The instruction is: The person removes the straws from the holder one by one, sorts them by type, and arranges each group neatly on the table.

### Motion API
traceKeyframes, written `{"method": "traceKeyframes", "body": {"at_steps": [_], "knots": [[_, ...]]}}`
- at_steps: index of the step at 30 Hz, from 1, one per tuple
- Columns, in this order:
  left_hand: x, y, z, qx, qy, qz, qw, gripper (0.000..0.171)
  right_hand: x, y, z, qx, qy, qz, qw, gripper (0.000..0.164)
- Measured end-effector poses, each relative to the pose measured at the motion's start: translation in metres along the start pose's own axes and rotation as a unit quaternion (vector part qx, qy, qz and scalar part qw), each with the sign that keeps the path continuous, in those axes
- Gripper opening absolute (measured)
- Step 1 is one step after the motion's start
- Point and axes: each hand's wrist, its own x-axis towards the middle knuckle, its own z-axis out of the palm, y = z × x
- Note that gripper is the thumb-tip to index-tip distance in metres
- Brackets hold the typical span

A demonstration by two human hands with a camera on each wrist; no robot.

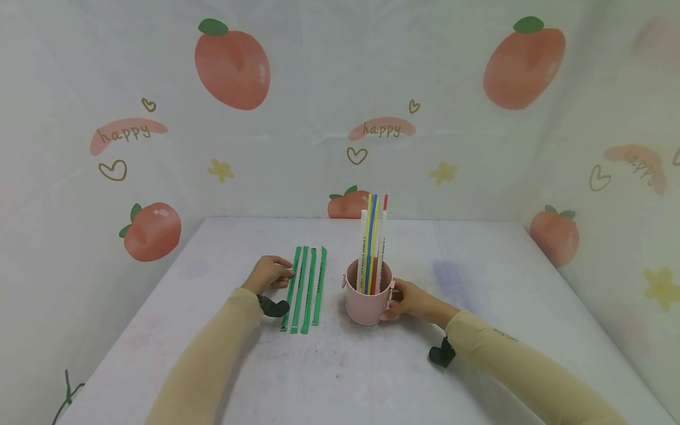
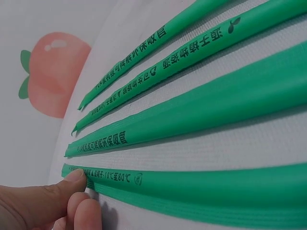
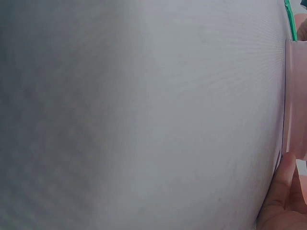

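Several green wrapped straws lie side by side on the table, left of the middle. At the leftmost green straw [image 1: 290,289], my left hand [image 1: 270,273] pinches the wrapper near its far end; the thumb lies over it in the left wrist view, with curled fingers [image 2: 87,213] below. A small pink bucket [image 1: 366,308] stands upright to the right of the straws. My right hand [image 1: 417,302] grips its right side, thumb low near the base. Inside the bucket, several wrapped straws [image 1: 372,236] in white, yellow, blue and red stand upright. The right wrist view catches only the bucket's edge [image 3: 296,100].
The white table [image 1: 340,378] carries faint stains and a bluish patch [image 1: 451,277] at the right. Behind it hangs a white cloth [image 1: 308,77] printed with red fruit. A dark green cord [image 1: 68,392] shows at the lower left edge.
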Motion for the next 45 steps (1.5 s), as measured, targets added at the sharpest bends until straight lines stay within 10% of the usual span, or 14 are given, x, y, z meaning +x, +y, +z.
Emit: {"method": "traceKeyframes", "body": {"at_steps": [45], "knots": [[-0.0033, 0.0044, -0.0012, -0.020, 0.005, 0.010, 0.9997, 0.029, -0.0008, 0.0008, 0.0002, 0.023, -0.017, -0.011, 1.000, 0.078]]}}
